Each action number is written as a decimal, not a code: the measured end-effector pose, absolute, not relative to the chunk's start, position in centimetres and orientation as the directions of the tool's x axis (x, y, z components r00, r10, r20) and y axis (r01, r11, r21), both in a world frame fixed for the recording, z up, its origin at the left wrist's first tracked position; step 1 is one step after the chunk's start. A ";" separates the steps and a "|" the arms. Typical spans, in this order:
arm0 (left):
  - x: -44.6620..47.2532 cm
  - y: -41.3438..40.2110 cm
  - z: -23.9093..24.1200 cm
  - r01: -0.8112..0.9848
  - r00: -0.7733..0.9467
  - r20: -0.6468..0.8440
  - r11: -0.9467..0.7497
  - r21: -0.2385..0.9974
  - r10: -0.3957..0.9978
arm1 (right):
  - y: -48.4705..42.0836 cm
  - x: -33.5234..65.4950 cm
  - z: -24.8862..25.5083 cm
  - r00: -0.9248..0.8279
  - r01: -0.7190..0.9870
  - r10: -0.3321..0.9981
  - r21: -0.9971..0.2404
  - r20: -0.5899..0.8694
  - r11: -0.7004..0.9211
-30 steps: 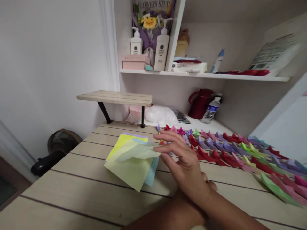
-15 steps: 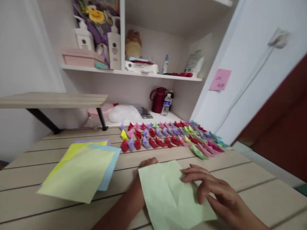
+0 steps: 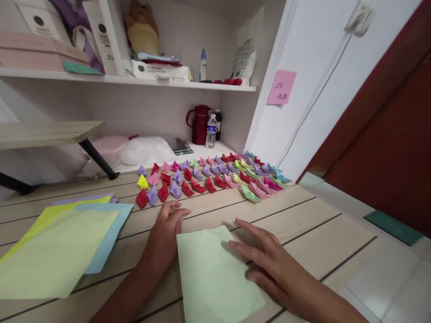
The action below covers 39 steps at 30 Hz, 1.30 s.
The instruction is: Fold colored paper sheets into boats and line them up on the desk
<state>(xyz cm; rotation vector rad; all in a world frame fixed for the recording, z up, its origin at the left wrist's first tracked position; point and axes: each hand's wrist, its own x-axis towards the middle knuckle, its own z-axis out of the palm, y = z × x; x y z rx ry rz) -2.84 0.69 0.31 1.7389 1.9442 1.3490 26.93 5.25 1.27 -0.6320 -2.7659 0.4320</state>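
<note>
A pale green sheet of paper (image 3: 215,273) lies in front of me on the slatted wooden table, faintly creased. My right hand (image 3: 269,260) is open with fingers spread, its fingertips at the sheet's right edge. Beside the left edge is my left hand (image 3: 168,224), fingers loosely bent and apart, with nothing in it. Beyond both hands stand several rows of small folded paper boats (image 3: 198,186) in red, purple, pink, green and yellow. To the left is a stack of loose paper sheets (image 3: 57,251), pale yellow on top, with blue, bright yellow and purple below.
A small raised wooden stand (image 3: 50,132) on black legs is at the left. Behind the boats are a plastic bag (image 3: 146,151), a dark red jug (image 3: 200,125) and a water bottle (image 3: 211,131). A pink note (image 3: 282,87) sticks to the wall at right.
The view has turned to the right. My left hand has come out from behind the green sheet to its left side. The sheet now lies flatter, and my right hand's fingers are straighter.
</note>
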 end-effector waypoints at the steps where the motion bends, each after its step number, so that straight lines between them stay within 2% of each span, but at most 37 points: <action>1: -3.0 0.7 0.3 0.703 -0.292 0.410 -0.096 0.704 0.864 | 5.1 26.8 1.6 -0.898 0.327 0.402 -0.338 0.178 0.882; 4: -3.5 0.5 0.4 0.755 -0.316 0.444 -0.062 0.653 0.839 | 4.9 26.7 2.7 -0.953 0.238 0.293 -0.398 0.083 0.886; 7: -3.2 -0.3 1.1 0.811 -0.255 0.503 -0.100 0.576 0.826 | 4.9 26.9 3.3 -0.930 0.275 0.357 -0.490 0.082 0.828; 8: -2.8 -0.6 1.4 0.847 -0.167 0.539 -0.160 0.506 0.826 | 4.9 27.1 3.3 -0.917 0.285 0.387 -0.517 0.098 0.807; 11: -0.9 -1.8 1.8 0.897 0.257 0.601 -0.419 0.143 0.756 | 5.0 27.5 2.8 -0.870 0.325 0.475 -0.572 0.131 0.753; 12: -0.2 -2.2 1.7 0.891 0.318 0.592 -0.446 0.078 0.740 | 5.1 27.5 2.6 -0.861 0.341 0.492 -0.569 0.131 0.748; 16: 1.9 -4.6 0.4 0.943 0.274 0.528 -0.332 0.017 0.804 | 5.3 27.3 2.4 -0.902 0.326 0.420 -0.479 0.101 0.815; 18: 2.5 -6.4 -0.5 0.940 0.319 0.459 -0.337 -0.043 0.830 | 5.2 27.6 2.5 -0.926 0.293 0.368 -0.451 0.086 0.843; 23: 3.1 -10.2 -2.0 0.901 0.432 0.424 -0.403 -0.162 0.796 | 4.0 29.9 2.1 -0.967 0.175 0.237 -0.428 0.096 0.887; 25: 3.2 -11.0 -2.2 0.890 0.456 0.407 -0.409 -0.201 0.792 | 3.3 30.6 1.7 -0.963 0.170 0.242 -0.428 0.120 0.888; 28: 3.3 -11.7 -2.4 0.902 0.431 0.416 -0.401 -0.162 0.800 | 2.5 30.7 1.3 -0.922 0.254 0.352 -0.435 0.161 0.864; 30: 3.4 -11.9 -2.8 0.924 0.359 0.416 -0.380 -0.035 0.835 | 2.1 30.3 1.4 -0.892 0.304 0.417 -0.448 0.178 0.841; 34: 3.8 -11.8 -3.6 0.925 0.087 0.404 -0.224 0.307 0.911 | 1.6 29.3 2.3 -0.845 0.312 0.479 -0.508 0.239 0.803; 37: 4.3 -11.9 -3.4 0.873 -0.053 0.375 -0.140 0.468 0.925 | 1.5 28.2 2.4 -0.801 0.322 0.534 -0.557 0.270 0.766; 39: 4.5 -12.3 -2.8 0.837 -0.095 0.370 -0.127 0.533 0.924 | 1.5 27.2 2.0 -0.777 0.377 0.571 -0.532 0.263 0.758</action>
